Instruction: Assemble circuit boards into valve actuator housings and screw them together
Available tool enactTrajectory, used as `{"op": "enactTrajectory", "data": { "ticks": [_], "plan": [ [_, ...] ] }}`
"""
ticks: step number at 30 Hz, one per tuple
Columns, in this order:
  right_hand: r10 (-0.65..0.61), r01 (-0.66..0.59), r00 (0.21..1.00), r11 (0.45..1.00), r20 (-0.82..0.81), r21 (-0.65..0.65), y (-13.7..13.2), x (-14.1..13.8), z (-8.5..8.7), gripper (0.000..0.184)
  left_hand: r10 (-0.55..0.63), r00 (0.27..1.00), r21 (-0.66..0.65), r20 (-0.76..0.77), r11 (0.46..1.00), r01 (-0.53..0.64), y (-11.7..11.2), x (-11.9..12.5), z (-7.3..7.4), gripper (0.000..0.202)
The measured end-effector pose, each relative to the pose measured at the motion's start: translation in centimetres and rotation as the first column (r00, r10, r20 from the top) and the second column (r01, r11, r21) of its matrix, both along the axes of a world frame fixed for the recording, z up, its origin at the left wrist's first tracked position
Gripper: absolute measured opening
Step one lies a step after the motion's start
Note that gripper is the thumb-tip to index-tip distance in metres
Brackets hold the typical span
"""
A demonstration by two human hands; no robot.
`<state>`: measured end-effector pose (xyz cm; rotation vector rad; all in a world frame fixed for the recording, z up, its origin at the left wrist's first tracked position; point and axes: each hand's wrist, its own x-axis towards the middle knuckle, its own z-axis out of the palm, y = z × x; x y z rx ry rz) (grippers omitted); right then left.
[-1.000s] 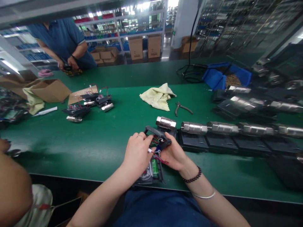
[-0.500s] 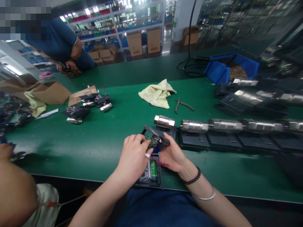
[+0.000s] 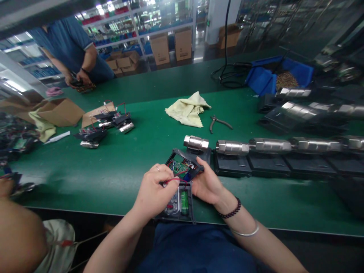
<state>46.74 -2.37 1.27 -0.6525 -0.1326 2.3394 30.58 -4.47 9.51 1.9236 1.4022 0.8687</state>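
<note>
The red wire (image 3: 171, 181) is pinched tight between thumb and forefinger of the left hand (image 3: 155, 189), lifted clear of the open black case (image 3: 186, 152) just beyond the pinch. The right hand (image 3: 209, 185) is closed on that case's edge, propping it up, likely to expose the circuit board (image 3: 178, 166). Past both grips lie a metal cylinder (image 3: 196, 142) and pliers (image 3: 217, 123).

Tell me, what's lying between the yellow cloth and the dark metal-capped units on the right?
Pliers, lying on the otherwise bare green table, as the head view shows.
</note>
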Motion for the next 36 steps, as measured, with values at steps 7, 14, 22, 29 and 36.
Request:
{"op": "enactTrajectory", "data": {
  "ticks": [7,14,22,29,36],
  "plan": [
    [-0.097,0.098,0.995,0.993,0.011,-0.061,-0.1,0.1,0.3,0.038,-0.167,0.973,0.055,-0.162,0.983,0.178,0.0,-0.3,-0.4,0.036],
    [-0.122,0.130,0.989,0.987,0.085,-0.094,0.0,0.0,0.7,0.047,0.281,0.799,0.499,-0.531,0.866,0.028,0.3,-0.9,-1.1,0.023],
    [-0.093,0.102,0.991,0.990,0.092,-0.098,-0.4,0.0,1.0,0.049,-0.385,0.912,-0.265,0.142,0.873,0.410,-0.9,-1.2,0.6,0.028],
    [-0.121,0.126,0.989,0.990,0.081,-0.066,-0.4,-0.1,0.8,0.049,-0.196,0.924,0.245,-0.329,0.927,0.284,-2.1,-0.2,-1.9,0.044],
    [-0.134,0.139,0.988,0.988,0.081,-0.060,-0.5,-0.1,0.6,0.046,0.036,0.880,0.470,-0.474,0.855,0.219,-2.5,1.2,-2.8,0.017]
  ]
}}
